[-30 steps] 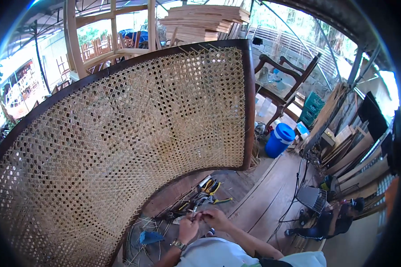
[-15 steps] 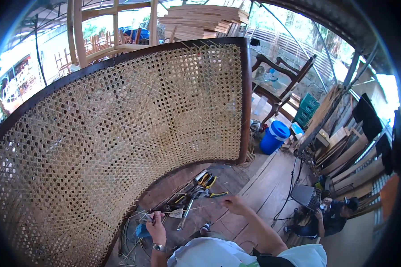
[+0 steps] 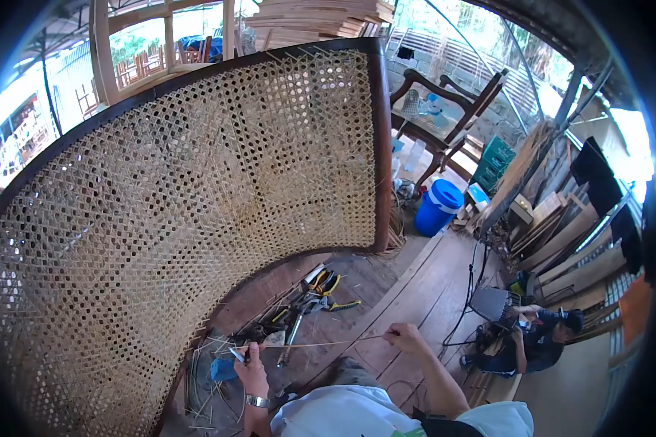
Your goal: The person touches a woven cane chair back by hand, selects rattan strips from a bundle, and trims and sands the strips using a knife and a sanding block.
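Cane strand (image 3: 321, 344) is stretched taut between left hand (image 3: 251, 368) and right hand (image 3: 403, 337), both pinching it, seemingly being trimmed; next, threading it into the woven cane panel (image 3: 182, 211).

Lots you can't really make out here. The woven cane panel (image 3: 160, 218) runs off the left and bottom edges, so its full shape is cut off. The pile of hand tools (image 3: 310, 302) on the floor is too small to sort out beyond yellow and green handles. Whatever the left hand (image 3: 251, 368) pinches besides the thin cane strand (image 3: 321, 344) is too tiny to tell. The person's own body is cropped at the bottom. The seated person (image 3: 536, 339) at right is partly hidden by clutter.
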The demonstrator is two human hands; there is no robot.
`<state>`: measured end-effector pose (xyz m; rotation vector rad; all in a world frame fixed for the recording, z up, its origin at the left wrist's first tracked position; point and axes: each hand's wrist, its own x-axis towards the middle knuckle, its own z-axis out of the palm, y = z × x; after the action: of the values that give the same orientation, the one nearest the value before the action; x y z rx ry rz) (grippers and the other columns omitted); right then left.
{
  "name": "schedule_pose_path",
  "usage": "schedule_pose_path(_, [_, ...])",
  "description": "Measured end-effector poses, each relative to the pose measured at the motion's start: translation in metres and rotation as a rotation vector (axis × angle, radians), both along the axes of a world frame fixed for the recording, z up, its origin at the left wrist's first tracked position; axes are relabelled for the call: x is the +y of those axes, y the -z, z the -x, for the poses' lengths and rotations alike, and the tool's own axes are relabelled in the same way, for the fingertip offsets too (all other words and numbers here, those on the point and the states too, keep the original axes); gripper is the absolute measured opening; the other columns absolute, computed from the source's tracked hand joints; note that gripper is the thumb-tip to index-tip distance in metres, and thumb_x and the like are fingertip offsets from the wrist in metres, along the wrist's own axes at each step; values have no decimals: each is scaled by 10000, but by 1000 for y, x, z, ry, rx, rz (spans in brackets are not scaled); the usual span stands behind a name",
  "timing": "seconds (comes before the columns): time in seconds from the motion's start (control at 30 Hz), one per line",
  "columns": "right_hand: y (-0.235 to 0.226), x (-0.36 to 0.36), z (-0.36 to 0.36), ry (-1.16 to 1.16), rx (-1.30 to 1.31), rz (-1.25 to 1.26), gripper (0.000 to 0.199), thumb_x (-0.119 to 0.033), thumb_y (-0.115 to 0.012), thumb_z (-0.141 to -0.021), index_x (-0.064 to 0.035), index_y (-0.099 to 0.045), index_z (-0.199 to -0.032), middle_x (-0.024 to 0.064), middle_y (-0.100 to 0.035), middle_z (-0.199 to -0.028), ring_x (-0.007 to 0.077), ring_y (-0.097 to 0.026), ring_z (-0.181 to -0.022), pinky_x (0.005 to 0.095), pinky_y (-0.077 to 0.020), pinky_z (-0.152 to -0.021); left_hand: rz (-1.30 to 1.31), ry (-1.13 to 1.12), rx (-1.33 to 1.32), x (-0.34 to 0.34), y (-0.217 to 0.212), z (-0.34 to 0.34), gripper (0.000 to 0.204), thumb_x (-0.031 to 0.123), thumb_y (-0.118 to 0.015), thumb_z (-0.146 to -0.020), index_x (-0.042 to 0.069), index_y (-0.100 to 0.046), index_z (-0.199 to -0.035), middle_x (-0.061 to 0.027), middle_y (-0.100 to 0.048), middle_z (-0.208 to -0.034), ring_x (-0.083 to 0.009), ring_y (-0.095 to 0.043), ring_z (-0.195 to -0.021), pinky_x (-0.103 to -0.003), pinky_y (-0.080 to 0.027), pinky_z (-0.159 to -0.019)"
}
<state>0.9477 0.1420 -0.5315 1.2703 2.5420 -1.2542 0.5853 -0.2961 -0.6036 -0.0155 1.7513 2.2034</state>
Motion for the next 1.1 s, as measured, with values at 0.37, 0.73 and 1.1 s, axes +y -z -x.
schedule_pose_path(0.37, [71,143,-44,-27,-300,-313,506,-410,-893,-1134,-110,-831,-1536,211,-905,-1372,448,-885,-1255,577,-708,-1044,165,-78,163,104,-48,-125,164,152,-903,-1219,-7,-878,-1187,-86,-932,-1139,-172,-866,-1049,-363,-669,-978])
schedule_pose_path(0.73, [72,101,-70,-448,250,352,383,-288,-836,-1246,-51,-838,-1547,187,-931,-1232,318,-910,-1082,466,-716,-965,292,469,93,320,-29,-282,256,244,-917,-1210,-12,-934,-1216,-100,-964,-1125,-159,-875,-1057,-379,-673,-945])
schedule_pose_path(1.1, [156,187,-183,-447,227,265,194,-168,-795,-1228,-50,-942,-1274,193,-932,-1089,371,-914,-952,503,-717,-894,352,567,12,362,16,-373,199,171,-881,-1240,-28,-886,-1234,-123,-966,-1182,-170,-878,-1042,-355,-705,-953])
